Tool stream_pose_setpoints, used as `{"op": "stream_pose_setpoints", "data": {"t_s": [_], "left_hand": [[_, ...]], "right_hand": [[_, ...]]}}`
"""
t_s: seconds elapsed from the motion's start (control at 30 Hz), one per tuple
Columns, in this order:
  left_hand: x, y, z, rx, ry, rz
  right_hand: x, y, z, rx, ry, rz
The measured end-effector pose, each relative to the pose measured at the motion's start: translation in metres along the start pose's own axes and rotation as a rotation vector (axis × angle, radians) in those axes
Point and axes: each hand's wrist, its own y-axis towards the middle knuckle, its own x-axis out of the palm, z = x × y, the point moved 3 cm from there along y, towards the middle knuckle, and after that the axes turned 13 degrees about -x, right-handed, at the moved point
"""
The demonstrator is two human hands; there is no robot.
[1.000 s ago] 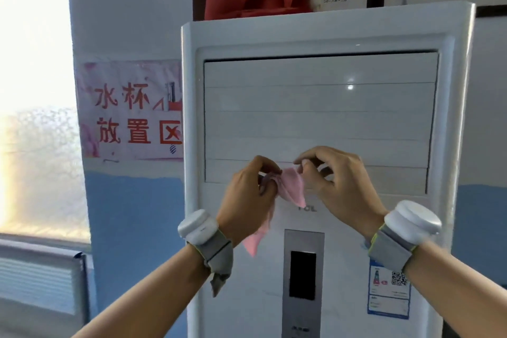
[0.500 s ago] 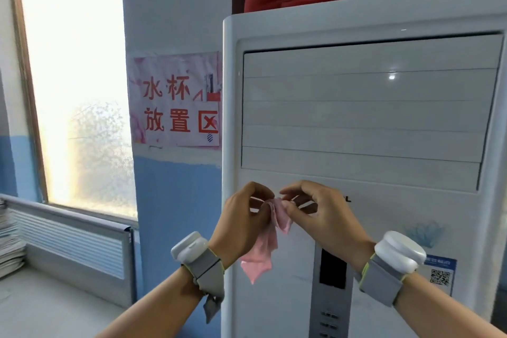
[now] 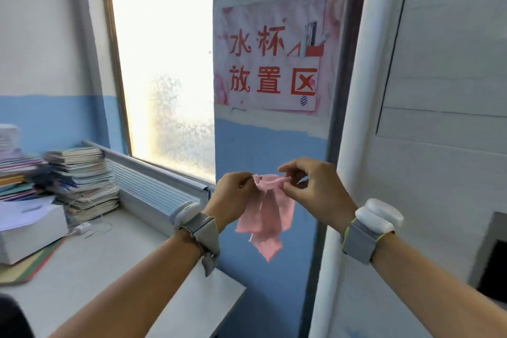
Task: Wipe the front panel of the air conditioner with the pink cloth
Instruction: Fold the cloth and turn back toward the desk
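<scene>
A small pink cloth (image 3: 267, 211) hangs in the air between my hands, in front of the blue wall. My left hand (image 3: 233, 197) pinches its upper left corner. My right hand (image 3: 315, 189) pinches the upper right edge with thumb and fingers. The white floor-standing air conditioner (image 3: 428, 173) fills the right side of the view, with only its left part and the louvred front panel (image 3: 452, 49) visible. The cloth is left of the unit and does not touch it. Both wrists wear grey straps with white devices.
A pink poster with red characters (image 3: 274, 63) hangs on the wall left of the unit. A bright window (image 3: 164, 63) is further left. Below it a white table (image 3: 109, 269) holds stacks of books (image 3: 82, 178) and a white box (image 3: 30, 230).
The view has swung left, so the air conditioner moved from centre to the right edge. My hands have spread the cloth's top edge wider and now hold it in front of the wall.
</scene>
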Motion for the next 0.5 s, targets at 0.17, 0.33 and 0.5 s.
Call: {"op": "stream_pose_setpoints", "data": {"t_s": [0.17, 0.33, 0.5], "left_hand": [[-0.064, 0.050, -0.112, -0.264, -0.108, -0.133], [-0.111, 0.083, -0.215, -0.502, -0.113, -0.300], [-0.120, 0.097, -0.305, -0.634, -0.067, -0.346]], "right_hand": [[0.133, 0.049, 0.023, 0.108, 0.003, -0.097], [0.259, 0.069, 0.050, 0.299, 0.147, -0.233], [0.360, 0.056, 0.069, 0.457, 0.226, -0.325]]}}
